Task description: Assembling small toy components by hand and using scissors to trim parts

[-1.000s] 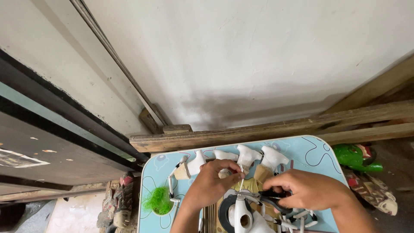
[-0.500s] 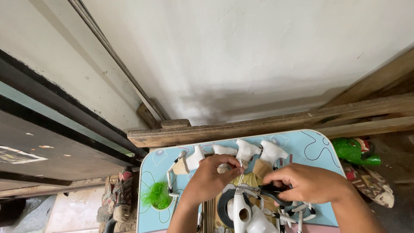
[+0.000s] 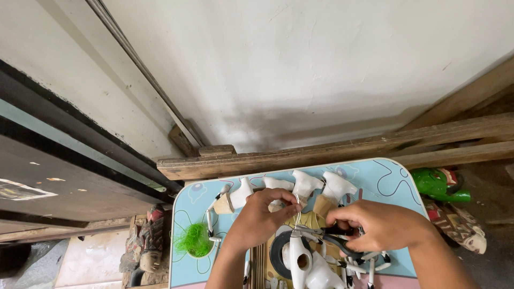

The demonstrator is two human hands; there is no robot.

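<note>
My left hand (image 3: 263, 217) pinches a thin wire that runs down to a white figurine piece (image 3: 297, 257) near the bottom edge. My right hand (image 3: 377, 225) grips dark-handled pliers (image 3: 332, 241) whose jaws point left toward that wire. Both hands hover over a light blue patterned table (image 3: 391, 184). Behind the hands, a row of white carved pieces on tan bases (image 3: 321, 190) lies along the table's far side. A black tape roll (image 3: 278, 254) sits under the hands, partly hidden.
A green tuft (image 3: 194, 241) lies on the table's left side. Rough wooden beams (image 3: 332, 152) and a white wall run behind the table. A green painted object (image 3: 439, 184) and a patterned figure (image 3: 455, 227) sit at the right, carved figures (image 3: 143, 249) at the left.
The view has shifted slightly upward. My hands stay together over the white piece; the left hand's fingers have drawn the wire a little higher.
</note>
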